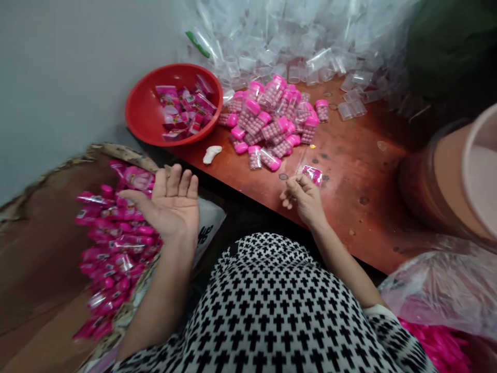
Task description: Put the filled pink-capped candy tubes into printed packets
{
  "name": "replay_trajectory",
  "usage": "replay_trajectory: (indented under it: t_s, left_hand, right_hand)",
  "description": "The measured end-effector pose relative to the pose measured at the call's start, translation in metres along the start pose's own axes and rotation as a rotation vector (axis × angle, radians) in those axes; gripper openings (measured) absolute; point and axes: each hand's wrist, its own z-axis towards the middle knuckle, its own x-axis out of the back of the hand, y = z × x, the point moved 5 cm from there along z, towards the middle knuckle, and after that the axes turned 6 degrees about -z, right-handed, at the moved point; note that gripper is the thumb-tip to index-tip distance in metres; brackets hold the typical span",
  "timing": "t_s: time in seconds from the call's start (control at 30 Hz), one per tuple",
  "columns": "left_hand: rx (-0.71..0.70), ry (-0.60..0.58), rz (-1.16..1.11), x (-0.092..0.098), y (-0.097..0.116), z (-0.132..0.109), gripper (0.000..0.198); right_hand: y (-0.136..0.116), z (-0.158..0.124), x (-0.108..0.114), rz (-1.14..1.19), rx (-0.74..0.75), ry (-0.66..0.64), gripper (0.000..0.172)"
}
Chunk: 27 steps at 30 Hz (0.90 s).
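My left hand [171, 210] is raised palm up with the fingers stretched out and nothing in it. It hovers by the edge of a carton holding a heap of pink-wrapped bottles [120, 243]; one wrapped bottle [137, 178] lies just behind its thumb. Over the front of the table, my right hand [305, 199] is closed, with its fingers curled and pressed together. Whatever those fingers may hold cannot be made out. Directly behind them is a small pink printed wrapper [312, 175]. Farther back lies a pile of clear bottles [267, 122] with pink caps and pink beads inside.
A red bowl [135, 116] with pink printed wrappers stands at the left of the wooden table [349, 207]. Many clear empty bottles [279, 46] are heaped at the back. A crumpled white piece [212, 154] lies near the edge. To the right are a large tub [446, 181] and bagged pink caps [435, 342].
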Motion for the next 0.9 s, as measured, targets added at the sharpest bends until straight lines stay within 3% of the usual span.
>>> replay_trajectory:
  t_s: [0.07,0.1,0.17,0.23,0.3,0.4,0.47,0.57,0.6,0.67,0.73,0.8,0.9]
  left_hand:
    - [-0.083,0.048,0.258,0.015,0.007,0.029,0.034]
    - [-0.161,0.011,0.464,0.015,0.006,0.044,0.029]
    - [-0.326,-0.149,0.917,0.003,-0.008,0.07,0.039]
    - [-0.406,-0.232,1.217,-0.009,-0.03,0.088,0.042]
    - [-0.409,-0.228,1.32,-0.013,-0.045,0.1,0.036]
    - [-0.44,-0.208,1.337,-0.011,-0.049,0.103,0.026]
    - [-0.574,-0.233,1.334,-0.016,-0.045,0.091,0.025]
    - [-0.852,-0.372,1.253,-0.045,-0.052,0.045,0.04]
    - [-0.877,-0.523,1.241,-0.061,-0.065,0.024,0.045]
    - [-0.826,-0.864,1.234,-0.095,-0.101,-0.02,0.042]
    - [-0.748,-1.117,1.267,-0.12,-0.137,-0.056,0.043]
    - [-0.674,-1.205,1.35,-0.134,-0.164,-0.075,0.045]
    - [-0.568,-1.178,1.389,-0.137,-0.181,-0.077,0.041]
  right_hand:
    - [0.0,0.002,0.004,-0.029,0.014,0.051,0.041]
    - [0.001,0.002,0.005,-0.041,0.018,0.065,0.041]
    - [0.001,0.0,0.009,-0.062,0.021,0.087,0.041]
    - [-0.002,-0.004,0.017,-0.084,0.03,0.123,0.04]
    - [-0.007,-0.009,0.031,-0.109,0.051,0.183,0.038]
    - [-0.019,-0.016,0.062,-0.139,0.109,0.316,0.035]
    - [-0.027,-0.019,0.083,-0.141,0.156,0.401,0.033]
    - [-0.034,-0.02,0.102,-0.151,0.196,0.472,0.032]
    - [-0.035,-0.02,0.104,-0.158,0.198,0.479,0.032]
    - [-0.034,-0.02,0.104,-0.171,0.198,0.477,0.032]
    - [-0.033,-0.02,0.101,-0.179,0.197,0.458,0.032]
    - [-0.032,-0.022,0.098,-0.19,0.196,0.438,0.033]
    - [-0.032,-0.024,0.097,-0.209,0.186,0.424,0.035]
